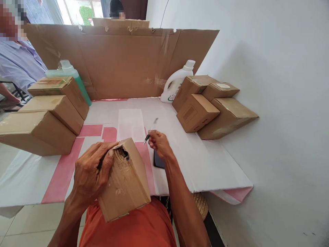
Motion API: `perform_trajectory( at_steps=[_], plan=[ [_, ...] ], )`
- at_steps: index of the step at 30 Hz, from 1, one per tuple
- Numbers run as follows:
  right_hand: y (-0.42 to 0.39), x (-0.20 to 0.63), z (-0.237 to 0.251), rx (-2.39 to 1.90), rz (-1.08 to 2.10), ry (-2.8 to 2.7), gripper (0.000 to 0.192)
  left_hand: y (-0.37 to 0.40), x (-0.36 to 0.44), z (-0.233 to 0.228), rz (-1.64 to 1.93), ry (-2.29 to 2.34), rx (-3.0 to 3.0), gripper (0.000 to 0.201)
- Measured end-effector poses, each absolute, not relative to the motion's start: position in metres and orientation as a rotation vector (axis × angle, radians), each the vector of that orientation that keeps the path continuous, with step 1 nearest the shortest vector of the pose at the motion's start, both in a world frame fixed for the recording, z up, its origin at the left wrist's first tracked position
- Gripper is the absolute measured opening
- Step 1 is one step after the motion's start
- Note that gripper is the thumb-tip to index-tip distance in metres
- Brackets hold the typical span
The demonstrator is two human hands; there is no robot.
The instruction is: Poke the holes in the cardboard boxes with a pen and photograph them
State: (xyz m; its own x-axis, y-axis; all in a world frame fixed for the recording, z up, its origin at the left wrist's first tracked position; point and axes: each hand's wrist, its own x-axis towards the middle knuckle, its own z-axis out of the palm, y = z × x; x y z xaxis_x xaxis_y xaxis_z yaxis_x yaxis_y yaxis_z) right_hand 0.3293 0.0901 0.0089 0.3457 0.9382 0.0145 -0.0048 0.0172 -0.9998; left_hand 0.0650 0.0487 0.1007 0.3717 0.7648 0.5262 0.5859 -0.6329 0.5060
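A cardboard box [125, 185] is tilted toward me over the table's front edge, above my lap. Near its top corner there is a ragged hole [122, 152] with dark edges. My left hand [94, 168] grips the box at the upper left, thumb close to the hole. To the right of the box, my right hand [159, 142] pinches a pen [146, 139], its tip pointing down and left, apart from the cardboard. Partly under my right wrist lies a dark phone [158, 160], flat on the cloth.
Cardboard boxes stand at the left [53, 133] and right [223, 116]. Behind them are a green-liquid jug [81, 85] and a white detergent bottle [177, 80]. A large cardboard sheet [123, 65] closes off the back. A white wall [282, 103] rises at right; people are beyond.
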Motion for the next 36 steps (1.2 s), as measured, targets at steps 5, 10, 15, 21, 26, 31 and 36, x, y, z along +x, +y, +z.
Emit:
perform_trajectory(
  at_steps=[5, 10, 15, 21, 26, 31, 36],
  plan=[
    [0.022, 0.318, 0.082, -0.835, 1.129, -0.736, 0.028, 0.047, 0.072, 0.102, 1.083, 1.229, 2.401, 0.033],
    [-0.025, 0.284, 0.102, -0.782, 0.878, -0.896, 0.012, 0.035, 0.084, 0.105, 1.105, 1.226, 2.412, 0.025],
    [-0.037, 0.267, 0.085, -0.916, 0.645, -0.941, 0.015, 0.029, 0.089, 0.106, 1.133, 1.193, 2.447, 0.02],
    [-0.036, 0.264, 0.079, -0.928, 0.591, -1.046, 0.015, 0.029, 0.092, 0.106, 1.146, 1.134, 2.473, 0.02],
    [-0.038, 0.263, 0.077, -0.985, 0.547, -1.077, 0.016, 0.029, 0.094, 0.107, 1.154, 1.072, 2.503, 0.023],
    [-0.042, 0.267, 0.077, -1.054, 0.465, -1.153, 0.018, 0.029, 0.097, 0.106, 1.145, 1.056, 2.499, 0.024],
    [-0.044, 0.271, 0.075, -1.051, 0.445, -1.189, 0.018, 0.029, 0.098, 0.107, 1.137, 1.087, 2.507, 0.024]
  ],
)
